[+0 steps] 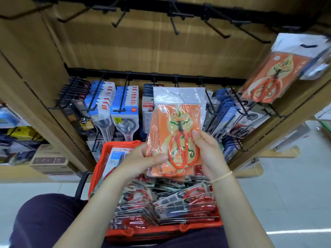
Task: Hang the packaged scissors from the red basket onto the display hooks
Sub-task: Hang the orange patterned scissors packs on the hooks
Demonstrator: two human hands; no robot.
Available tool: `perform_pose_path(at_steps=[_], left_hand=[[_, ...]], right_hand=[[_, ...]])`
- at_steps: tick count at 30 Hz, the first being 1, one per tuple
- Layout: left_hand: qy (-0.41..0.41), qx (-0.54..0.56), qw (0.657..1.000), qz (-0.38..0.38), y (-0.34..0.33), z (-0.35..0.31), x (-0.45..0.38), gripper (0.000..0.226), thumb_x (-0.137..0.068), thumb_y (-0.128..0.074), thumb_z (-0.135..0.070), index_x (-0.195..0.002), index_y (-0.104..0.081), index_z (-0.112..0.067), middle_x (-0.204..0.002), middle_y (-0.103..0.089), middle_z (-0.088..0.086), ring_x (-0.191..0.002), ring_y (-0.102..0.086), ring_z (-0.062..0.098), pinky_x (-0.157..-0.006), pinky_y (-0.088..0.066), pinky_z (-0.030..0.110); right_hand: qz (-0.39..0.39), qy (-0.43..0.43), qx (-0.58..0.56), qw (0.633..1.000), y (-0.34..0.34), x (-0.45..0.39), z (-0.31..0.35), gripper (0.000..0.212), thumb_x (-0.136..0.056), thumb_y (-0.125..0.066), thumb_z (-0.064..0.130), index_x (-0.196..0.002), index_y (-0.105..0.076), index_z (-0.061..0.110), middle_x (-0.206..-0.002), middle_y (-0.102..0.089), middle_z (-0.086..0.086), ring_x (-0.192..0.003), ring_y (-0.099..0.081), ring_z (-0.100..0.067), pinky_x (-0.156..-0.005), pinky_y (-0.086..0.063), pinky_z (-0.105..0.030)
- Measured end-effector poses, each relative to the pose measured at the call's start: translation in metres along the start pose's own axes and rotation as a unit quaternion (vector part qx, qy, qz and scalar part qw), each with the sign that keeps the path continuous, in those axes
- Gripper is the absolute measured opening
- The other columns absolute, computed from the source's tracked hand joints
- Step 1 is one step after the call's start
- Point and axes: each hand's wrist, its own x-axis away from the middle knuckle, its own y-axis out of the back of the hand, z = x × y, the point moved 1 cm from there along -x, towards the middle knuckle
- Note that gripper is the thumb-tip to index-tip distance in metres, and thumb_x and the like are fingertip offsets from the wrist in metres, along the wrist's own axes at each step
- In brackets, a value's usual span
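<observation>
Knees in dark cloth sit nearest the lens, with the red basket (pixel 100 169) resting against them, its rigid plastic rim bright and its inside heaped with stiff, glossy blister packs of scissors. Just above the basket's far end, both hands hold a small stack of orange scissors packs (pixel 174 138): the left hand (pixel 143 161) grips the stack's lower left edge, thumb laid across the front, while the right hand (pixel 206 149) pinches the right edge, thumb on the crinkly clear film. The packs are soft bags over orange card, each showing orange-handled scissors. Their long axis runs up and away from the basket, handles toward the hands, the white header with its hang slot at the far end. That slot points toward the empty display hooks (pixel 174 27), thin black wire prongs well above the basket; the right hand looks nearer. One matching hung pack (pixel 268 76) dangles up and right of the basket.
</observation>
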Motion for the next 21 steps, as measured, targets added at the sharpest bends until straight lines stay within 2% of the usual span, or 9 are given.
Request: perform_pose_path(at_steps=[3, 4, 8, 10, 12, 13, 15, 18, 21], left_hand=[[0.022, 0.029, 0.999, -0.016, 0.000, 0.005, 0.008, 0.112, -0.040, -0.090, -0.077, -0.136, -0.059, -0.029, -0.130, -0.069, -0.004, -0.121, -0.064, 0.020, -0.109, -0.047, 0.048], [0.021, 0.037, 0.999, -0.022, 0.000, 0.007, 0.010, 0.110, -0.044, -0.090, -0.074, -0.139, -0.057, -0.028, -0.132, -0.068, -0.004, -0.123, -0.063, 0.020, -0.111, -0.045, 0.047], [0.019, 0.096, 0.994, -0.041, -0.006, 0.014, 0.020, 0.038, -0.082, -0.084, -0.033, -0.114, -0.063, -0.035, -0.114, -0.074, -0.009, -0.112, -0.066, 0.015, -0.091, -0.047, 0.032], [0.023, 0.135, 0.989, -0.047, -0.010, 0.016, 0.025, 0.031, -0.085, -0.080, -0.023, -0.108, -0.063, -0.037, -0.109, -0.076, -0.009, -0.109, -0.067, 0.013, -0.087, -0.047, 0.029], [0.023, 0.186, 0.980, -0.064, -0.013, 0.013, 0.031, 0.032, -0.084, -0.081, -0.020, -0.106, -0.063, -0.033, -0.099, -0.076, -0.012, -0.105, -0.066, 0.009, -0.087, -0.046, 0.026], [0.022, 0.213, 0.974, -0.069, -0.013, 0.012, 0.034, 0.041, -0.077, -0.085, -0.025, -0.112, -0.063, -0.029, -0.102, -0.075, -0.012, -0.106, -0.063, 0.008, -0.096, -0.044, 0.028], [0.019, 0.238, 0.967, -0.085, -0.013, 0.010, 0.037, 0.090, -0.060, -0.092, -0.042, -0.139, -0.053, -0.021, -0.134, -0.066, -0.001, -0.129, -0.054, 0.017, -0.118, -0.029, 0.043], [0.040, 0.271, 0.957, -0.098, -0.005, 0.013, 0.039, 0.111, -0.070, -0.086, -0.043, -0.160, -0.026, -0.018, -0.159, -0.041, 0.005, -0.151, -0.030, 0.027, -0.123, -0.014, 0.055], [0.029, 0.295, 0.950, -0.097, 0.006, 0.020, 0.035, 0.132, -0.049, -0.096, -0.061, -0.159, -0.031, -0.026, -0.158, -0.043, -0.003, -0.148, -0.037, 0.027, -0.121, -0.022, 0.062]], right_hand=[[-0.016, -0.032, -0.001, 0.999, -0.006, 0.007, -0.011, 0.030, -0.101, -0.056, 0.033, -0.117, -0.070, 0.012, -0.109, -0.077, -0.008, -0.104, -0.073, -0.026, -0.099, -0.054, -0.051], [-0.020, -0.033, 0.005, 0.999, -0.007, 0.008, -0.014, 0.029, -0.101, -0.056, 0.034, -0.119, -0.069, 0.015, -0.111, -0.076, -0.006, -0.107, -0.072, -0.024, -0.102, -0.052, -0.051], [-0.016, -0.006, 0.080, 0.997, -0.009, 0.014, -0.017, 0.047, -0.082, -0.070, 0.061, -0.113, -0.068, 0.025, -0.111, -0.075, -0.002, -0.107, -0.071, -0.024, -0.100, -0.052, -0.055], [-0.012, 0.002, 0.125, 0.992, -0.009, 0.016, -0.019, 0.059, -0.074, -0.075, 0.065, -0.114, -0.062, 0.024, -0.110, -0.072, 0.001, -0.105, -0.070, -0.021, -0.097, -0.054, -0.050], [-0.026, 0.012, 0.150, 0.988, -0.008, 0.018, -0.023, 0.050, -0.079, -0.077, 0.055, -0.112, -0.058, 0.023, -0.110, -0.069, 0.000, -0.104, -0.068, -0.022, -0.094, -0.054, -0.042], [-0.033, 0.016, 0.159, 0.987, -0.008, 0.020, -0.023, 0.045, -0.081, -0.077, 0.052, -0.109, -0.059, 0.021, -0.107, -0.070, -0.003, -0.101, -0.068, -0.025, -0.091, -0.055, -0.040], [-0.024, 0.025, 0.169, 0.985, -0.009, 0.022, -0.024, 0.038, -0.086, -0.076, 0.047, -0.104, -0.063, 0.016, -0.100, -0.073, -0.008, -0.097, -0.068, -0.031, -0.088, -0.056, -0.043], [0.010, 0.006, 0.113, 0.994, -0.010, 0.025, -0.025, 0.024, -0.090, -0.073, 0.032, -0.107, -0.069, 0.015, -0.100, -0.077, -0.007, -0.096, -0.072, -0.030, -0.093, -0.056, -0.051], [0.038, -0.021, 0.060, 0.997, -0.007, 0.027, -0.024, 0.030, -0.090, -0.070, 0.030, -0.115, -0.065, 0.013, -0.102, -0.078, -0.005, -0.088, -0.074, -0.026, -0.074, -0.059, -0.042]])
